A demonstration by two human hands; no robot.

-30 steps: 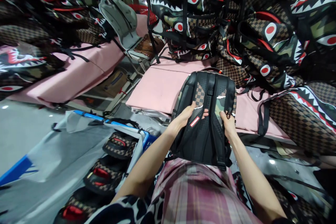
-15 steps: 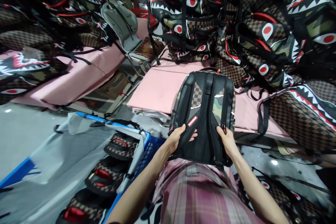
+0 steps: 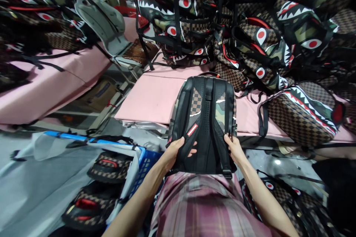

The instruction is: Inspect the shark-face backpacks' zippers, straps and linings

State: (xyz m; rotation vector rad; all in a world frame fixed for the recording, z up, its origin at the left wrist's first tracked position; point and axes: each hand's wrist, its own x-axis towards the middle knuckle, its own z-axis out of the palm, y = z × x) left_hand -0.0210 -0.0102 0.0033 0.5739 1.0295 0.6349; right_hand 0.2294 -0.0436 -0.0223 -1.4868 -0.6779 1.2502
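Note:
A black backpack [image 3: 207,126] with brown checkered and camouflage patches leans upright between my lap and the pink table edge, its strap side facing me. My left hand [image 3: 178,152] grips the lower part of its left shoulder strap, thumb on top and fingertips showing beneath the strap near a red label. My right hand [image 3: 234,148] is closed on the right shoulder strap by the bag's right edge. The bag's front is turned away and hidden.
Piled backpacks with shark-mouth prints [image 3: 194,26] stand on the pink table [image 3: 150,96]. To my left, a blue crate [image 3: 147,164] with a grey liner holds checkered bags. A grey chair [image 3: 102,22] stands behind. More bags [image 3: 289,203] lie low at the right.
The view has swung to the right, so the scene sits further left. Both hands keep the same hold on the backpack's straps.

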